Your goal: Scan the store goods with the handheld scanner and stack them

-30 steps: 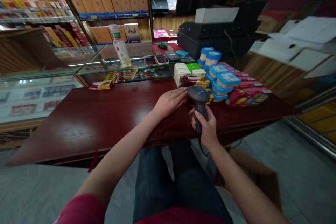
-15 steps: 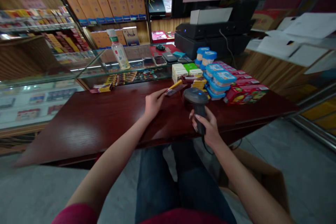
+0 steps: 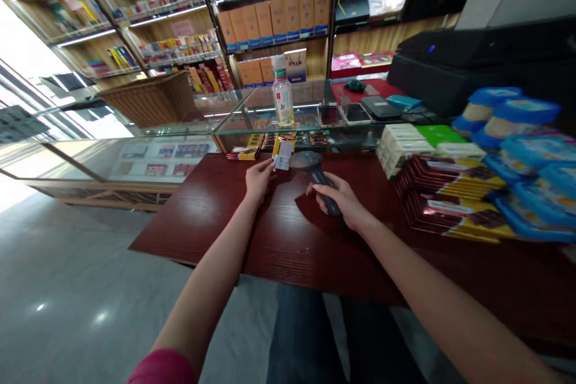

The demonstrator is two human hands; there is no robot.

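My left hand (image 3: pixel 258 182) pinches a flat yellow-and-red chocolate bar (image 3: pixel 283 153) by its edge, with a white barcode label facing me. In my right hand (image 3: pixel 341 199) is a dark grey barcode scanner (image 3: pixel 306 161), gripped by its handle, a small blue light on its head. The scanner's head points left, close beside the bar's label; whether they touch I cannot tell. Behind my left hand lies a small pile of similar bars (image 3: pixel 245 152). Larger stacks of chocolate bars (image 3: pixel 443 192) sit to the right of the scanner.
Blue-lidded tubs (image 3: pixel 531 192) and pale small boxes (image 3: pixel 396 147) crowd the right of the dark red table (image 3: pixel 216 204). Behind stands a glass counter (image 3: pixel 256 123) with a bottle (image 3: pixel 283 96), phones (image 3: pixel 357 113) and a black mouse (image 3: pixel 355 85). Shelves of boxes line the back.
My view has swung left. The chocolate bar has moved left, away from the stacks, and its barcode label now faces me. The scanner has followed leftward, its head now close to the bar.
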